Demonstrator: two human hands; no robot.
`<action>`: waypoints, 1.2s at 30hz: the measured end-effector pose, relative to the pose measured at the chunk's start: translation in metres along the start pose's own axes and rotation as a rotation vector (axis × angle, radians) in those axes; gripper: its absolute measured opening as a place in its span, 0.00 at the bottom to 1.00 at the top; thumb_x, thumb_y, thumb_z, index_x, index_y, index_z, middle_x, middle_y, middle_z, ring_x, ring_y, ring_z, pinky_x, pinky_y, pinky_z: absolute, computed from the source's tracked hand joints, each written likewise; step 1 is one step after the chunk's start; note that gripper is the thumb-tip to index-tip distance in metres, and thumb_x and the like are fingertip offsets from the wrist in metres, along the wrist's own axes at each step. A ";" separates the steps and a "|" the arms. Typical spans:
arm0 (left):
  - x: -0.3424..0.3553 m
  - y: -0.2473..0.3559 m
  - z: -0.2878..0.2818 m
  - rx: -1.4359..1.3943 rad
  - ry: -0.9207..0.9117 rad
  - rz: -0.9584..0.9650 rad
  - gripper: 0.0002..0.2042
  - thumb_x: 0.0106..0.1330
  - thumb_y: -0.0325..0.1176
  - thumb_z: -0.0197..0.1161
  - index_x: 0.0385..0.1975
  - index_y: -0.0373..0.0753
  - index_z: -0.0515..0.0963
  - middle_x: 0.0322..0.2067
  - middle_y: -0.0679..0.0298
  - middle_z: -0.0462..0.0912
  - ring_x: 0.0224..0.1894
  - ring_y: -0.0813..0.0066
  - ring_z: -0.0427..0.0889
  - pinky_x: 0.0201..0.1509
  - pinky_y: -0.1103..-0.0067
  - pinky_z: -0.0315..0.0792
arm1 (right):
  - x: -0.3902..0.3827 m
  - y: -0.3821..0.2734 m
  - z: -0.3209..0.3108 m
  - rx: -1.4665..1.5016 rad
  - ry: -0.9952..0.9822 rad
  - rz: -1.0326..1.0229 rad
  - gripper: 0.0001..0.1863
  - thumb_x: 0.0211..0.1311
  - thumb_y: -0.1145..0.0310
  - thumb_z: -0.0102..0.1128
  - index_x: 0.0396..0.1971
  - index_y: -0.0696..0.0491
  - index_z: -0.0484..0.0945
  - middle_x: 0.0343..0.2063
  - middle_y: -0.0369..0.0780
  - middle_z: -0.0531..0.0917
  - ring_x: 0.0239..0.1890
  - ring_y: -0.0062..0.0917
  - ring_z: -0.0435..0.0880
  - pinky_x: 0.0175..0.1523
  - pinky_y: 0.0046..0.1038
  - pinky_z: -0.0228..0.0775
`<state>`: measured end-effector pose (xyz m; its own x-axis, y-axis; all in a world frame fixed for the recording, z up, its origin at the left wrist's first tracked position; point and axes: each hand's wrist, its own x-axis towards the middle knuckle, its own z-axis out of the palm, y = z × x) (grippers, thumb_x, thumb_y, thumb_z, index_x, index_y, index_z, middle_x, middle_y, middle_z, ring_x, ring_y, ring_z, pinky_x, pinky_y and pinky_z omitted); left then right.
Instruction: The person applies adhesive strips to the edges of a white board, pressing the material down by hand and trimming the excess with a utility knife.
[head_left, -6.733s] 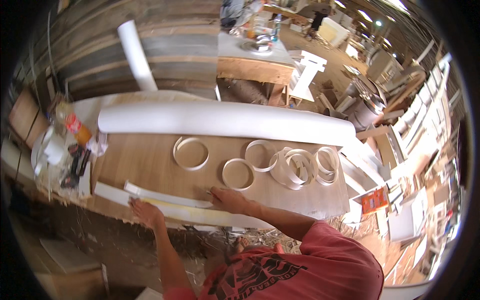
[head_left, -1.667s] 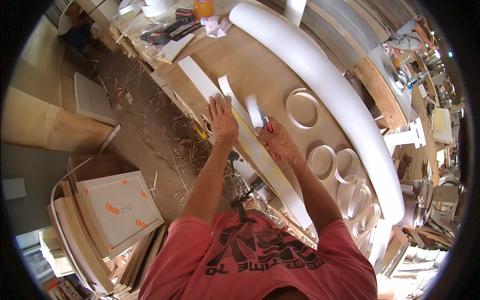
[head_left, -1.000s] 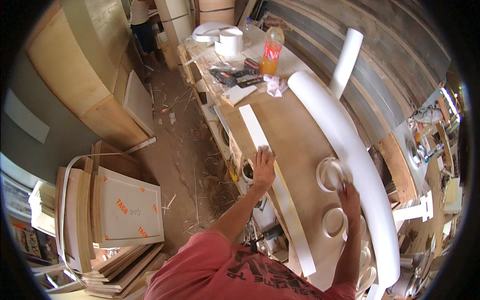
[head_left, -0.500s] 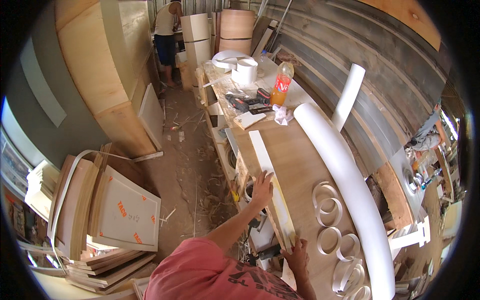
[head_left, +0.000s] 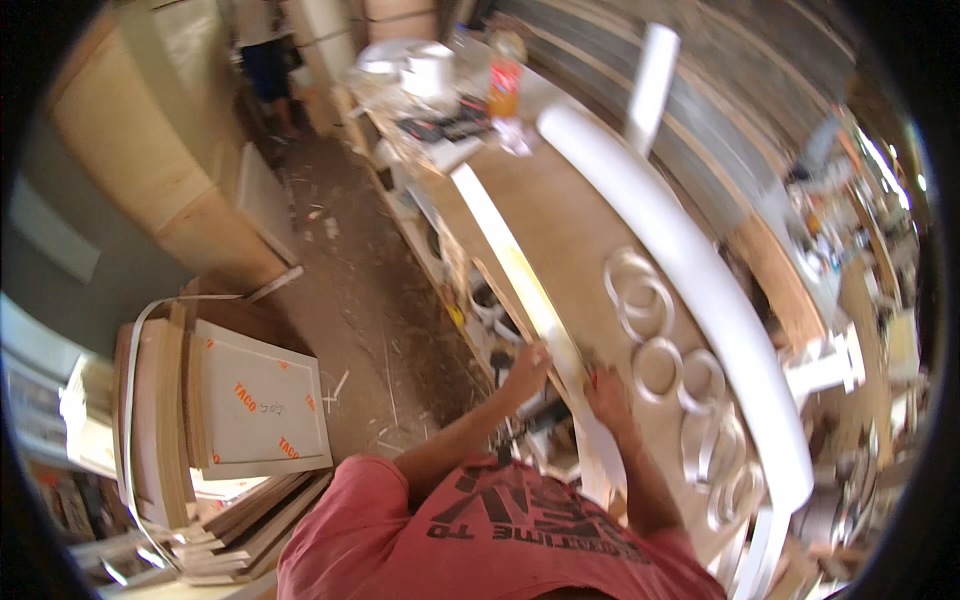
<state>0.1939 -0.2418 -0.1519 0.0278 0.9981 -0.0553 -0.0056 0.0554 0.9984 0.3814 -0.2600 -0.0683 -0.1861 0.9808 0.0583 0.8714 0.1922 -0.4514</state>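
A long white strip [head_left: 515,265] lies along the near edge of the wooden workbench [head_left: 575,225]. My left hand [head_left: 527,368] rests on the strip's near edge, fingers curled over it. My right hand [head_left: 606,392] presses flat on the strip a little to the right. Several white rings [head_left: 655,330] lie on the bench just beyond my right hand. A long curved white panel [head_left: 690,270] runs along the bench's far side.
An orange bottle [head_left: 505,82], a white roll [head_left: 428,70] and small tools crowd the bench's far end. Stacked boards [head_left: 250,400] lie on the dusty floor at left. Another person [head_left: 262,55] stands far down the aisle. Cluttered shelves line the right.
The view has swung left along the bench. My left hand slid down the strip toward me, and my right hand came back onto the strip beside it.
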 end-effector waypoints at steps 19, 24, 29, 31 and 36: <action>-0.018 0.048 -0.010 -0.402 -0.016 -0.315 0.20 0.67 0.39 0.54 0.55 0.43 0.59 0.49 0.60 0.68 0.46 0.68 0.76 0.46 0.69 0.74 | -0.027 -0.040 -0.012 0.284 -0.135 0.026 0.16 0.53 0.57 0.55 0.31 0.57 0.70 0.29 0.52 0.77 0.36 0.48 0.76 0.41 0.44 0.66; -0.022 0.064 -0.005 -0.414 0.008 -0.319 0.18 0.69 0.36 0.52 0.55 0.41 0.59 0.49 0.60 0.67 0.45 0.70 0.75 0.47 0.74 0.74 | -0.030 -0.044 -0.006 0.254 -0.041 -0.017 0.15 0.54 0.62 0.56 0.34 0.58 0.70 0.32 0.51 0.75 0.37 0.47 0.76 0.41 0.42 0.66; -0.022 0.070 0.000 -0.415 0.034 -0.282 0.17 0.68 0.37 0.53 0.53 0.39 0.61 0.48 0.60 0.67 0.42 0.71 0.76 0.45 0.74 0.75 | -0.028 -0.047 -0.025 0.270 0.020 0.022 0.13 0.56 0.62 0.53 0.32 0.58 0.72 0.28 0.52 0.77 0.34 0.48 0.77 0.39 0.44 0.68; -0.024 0.073 -0.001 -0.425 0.060 -0.282 0.16 0.68 0.37 0.53 0.52 0.40 0.62 0.46 0.61 0.69 0.40 0.72 0.76 0.44 0.75 0.76 | -0.032 -0.050 -0.034 0.307 0.049 0.034 0.14 0.57 0.61 0.52 0.32 0.58 0.72 0.28 0.53 0.78 0.34 0.49 0.78 0.39 0.45 0.68; -0.023 0.079 -0.002 -0.478 0.064 -0.385 0.12 0.69 0.39 0.52 0.48 0.43 0.64 0.40 0.64 0.73 0.38 0.73 0.76 0.44 0.73 0.74 | -0.043 -0.050 -0.049 0.471 -0.048 0.135 0.17 0.57 0.59 0.54 0.34 0.59 0.73 0.27 0.54 0.78 0.35 0.49 0.77 0.39 0.42 0.68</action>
<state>0.1911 -0.2601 -0.0714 0.0571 0.9029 -0.4260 -0.4545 0.4034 0.7942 0.3682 -0.3100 -0.0043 -0.1163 0.9911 -0.0644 0.5912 0.0170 -0.8063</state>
